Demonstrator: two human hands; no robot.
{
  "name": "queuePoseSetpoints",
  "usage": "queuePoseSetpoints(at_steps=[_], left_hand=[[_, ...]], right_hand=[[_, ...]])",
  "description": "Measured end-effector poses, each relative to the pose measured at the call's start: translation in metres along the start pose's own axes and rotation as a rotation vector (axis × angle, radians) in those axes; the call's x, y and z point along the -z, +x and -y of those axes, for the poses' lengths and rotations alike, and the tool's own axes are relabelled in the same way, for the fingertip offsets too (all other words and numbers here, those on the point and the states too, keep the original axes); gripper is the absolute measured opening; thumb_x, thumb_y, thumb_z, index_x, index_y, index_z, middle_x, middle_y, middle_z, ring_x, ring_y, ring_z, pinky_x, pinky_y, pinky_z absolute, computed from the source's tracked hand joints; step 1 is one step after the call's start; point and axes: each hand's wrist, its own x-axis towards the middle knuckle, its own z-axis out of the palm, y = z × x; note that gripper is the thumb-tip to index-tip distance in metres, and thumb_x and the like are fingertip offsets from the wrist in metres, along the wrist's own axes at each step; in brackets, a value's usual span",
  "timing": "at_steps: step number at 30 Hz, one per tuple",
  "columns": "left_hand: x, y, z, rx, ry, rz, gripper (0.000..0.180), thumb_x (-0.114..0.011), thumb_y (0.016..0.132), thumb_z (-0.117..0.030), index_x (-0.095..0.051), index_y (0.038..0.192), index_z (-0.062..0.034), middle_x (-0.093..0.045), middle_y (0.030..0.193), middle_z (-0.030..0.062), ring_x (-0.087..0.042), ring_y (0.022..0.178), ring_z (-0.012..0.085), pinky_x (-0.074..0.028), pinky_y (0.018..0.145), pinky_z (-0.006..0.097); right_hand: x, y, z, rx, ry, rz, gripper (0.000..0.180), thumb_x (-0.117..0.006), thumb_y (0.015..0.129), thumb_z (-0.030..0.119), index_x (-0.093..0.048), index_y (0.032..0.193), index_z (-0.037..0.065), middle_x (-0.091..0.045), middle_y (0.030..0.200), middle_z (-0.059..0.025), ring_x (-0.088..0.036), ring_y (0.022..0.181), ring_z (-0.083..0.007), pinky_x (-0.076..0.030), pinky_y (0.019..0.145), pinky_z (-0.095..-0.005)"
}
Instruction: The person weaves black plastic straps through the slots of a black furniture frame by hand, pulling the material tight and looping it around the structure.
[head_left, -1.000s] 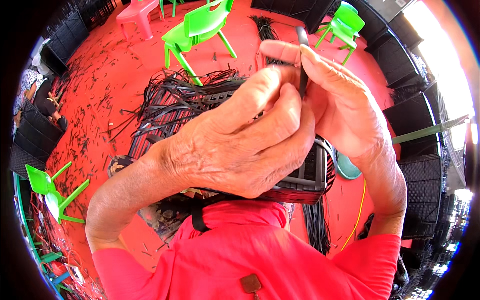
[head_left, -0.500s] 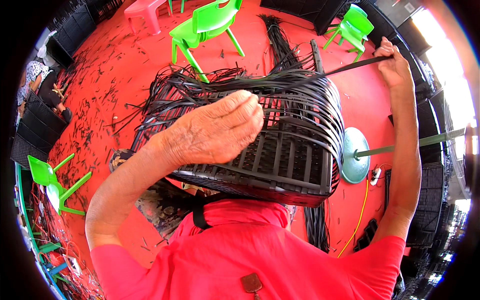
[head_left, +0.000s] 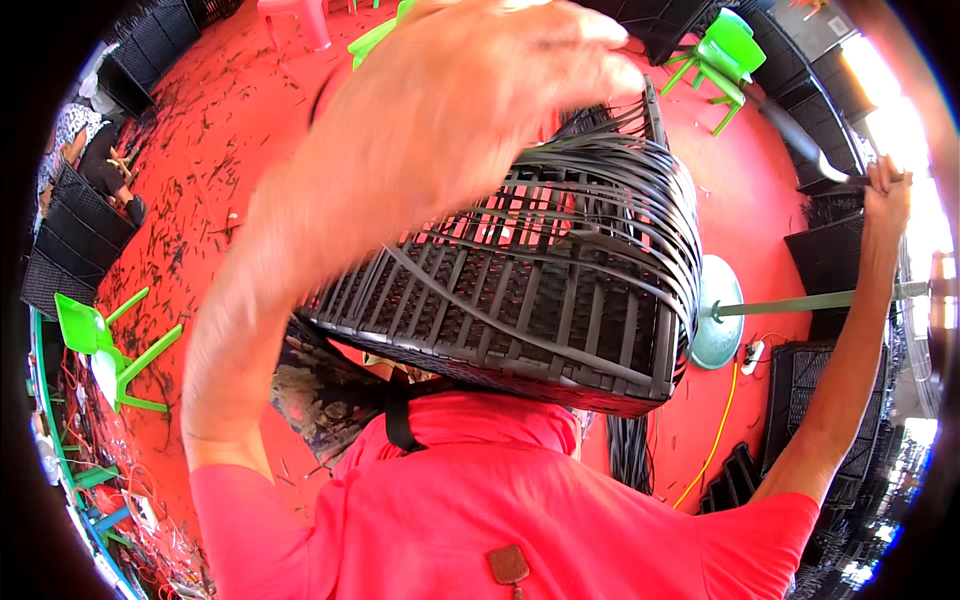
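Observation:
A rectangular black woven basket frame point(head_left: 480, 340) lies in front of my body, with dark bars across it. Many loose black flat strips point(head_left: 655, 200) hang over its far and right side. My left hand point(head_left: 480, 95) is raised above the basket's far side, smeared by motion; whether its fingers hold anything cannot be made out. My right hand point(head_left: 886, 188) is stretched out far to the right, closed on the end of a black flat strip point(head_left: 795, 135), which runs up and left from the fingers. The left hand hides the far left part of the basket.
Green plastic chairs stand at the back right point(head_left: 725, 55) and at left point(head_left: 110, 345). A pole on a round pale-green base point(head_left: 718, 300) is right of the basket. Strip scraps litter the red floor point(head_left: 190, 190). Another person point(head_left: 100, 165) sits at far left. A yellow cable point(head_left: 718, 440) lies at right.
My left hand has moved up and away over the basket. My right hand has swung farther right with the strip. The strips on the basket's left part have been drawn aside or are now hidden.

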Motion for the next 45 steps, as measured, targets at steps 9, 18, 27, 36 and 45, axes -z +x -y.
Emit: queuePoseSetpoints(at_steps=[9, 18, 27, 36, 45], left_hand=[[-0.048, -0.096, -0.096, 0.261, -0.696, 0.236, 0.016, -0.071, 0.075, -0.024, -0.061, 0.073, -0.0118, -0.057, 0.068, 0.0006, -0.058, 0.065, 0.0209, -0.045, 0.059, 0.034], [-0.07, -0.079, -0.093, 0.343, -0.582, 0.202, 0.015, -0.068, 0.079, -0.023, -0.063, 0.083, -0.0089, -0.055, 0.083, 0.0065, -0.055, 0.078, 0.0252, -0.045, 0.069, 0.036], [-0.076, -0.084, -0.1, 0.276, -0.456, 0.179, 0.026, -0.069, 0.078, -0.023, -0.064, 0.1, -0.0105, -0.045, 0.13, 0.0132, -0.039, 0.124, 0.0341, -0.034, 0.1, 0.048], [-0.088, -0.066, -0.082, 0.333, -0.516, 0.073, 0.017, -0.073, 0.071, -0.025, -0.069, 0.075, -0.0084, -0.046, 0.131, 0.0128, -0.034, 0.128, 0.0393, -0.029, 0.103, 0.053], [-0.105, -0.074, -0.097, 0.28, -0.577, 0.222, 0.01, -0.066, 0.078, -0.014, -0.064, 0.083, -0.0063, -0.027, 0.144, 0.0197, -0.017, 0.135, 0.0457, -0.018, 0.106, 0.06]], right_hand=[[-0.063, -0.182, 0.006, -0.046, -0.107, 0.89, 0.02, -0.052, 0.094, 0.019, -0.053, 0.096, -0.001, -0.047, 0.079, -0.005, -0.045, 0.072, -0.0143, -0.04, 0.072, -0.0278], [-0.099, -0.297, 0.062, -0.02, -0.665, 1.665, 0.008, -0.07, 0.076, 0.005, -0.066, 0.081, 0.003, -0.066, 0.071, -0.0081, -0.065, 0.063, -0.0224, -0.049, 0.057, -0.0317], [-0.099, -0.336, 0.052, 0.444, -0.872, 1.551, 0.012, -0.067, 0.068, 0.009, -0.064, 0.08, 0.011, -0.057, 0.074, -0.0017, -0.057, 0.072, -0.0194, -0.041, 0.07, -0.0333], [-0.113, -0.337, 0.038, 0.348, -0.911, 1.539, 0.015, -0.063, 0.074, 0.008, -0.054, 0.085, 0.01, -0.059, 0.064, -0.0052, -0.059, 0.061, -0.0244, -0.039, 0.068, -0.0365], [-0.125, -0.322, 0.024, -0.147, -0.858, 1.691, 0.02, -0.068, 0.071, 0.007, -0.053, 0.084, 0.008, -0.054, 0.052, -0.0033, -0.055, 0.049, -0.0237, -0.042, 0.053, -0.035]])
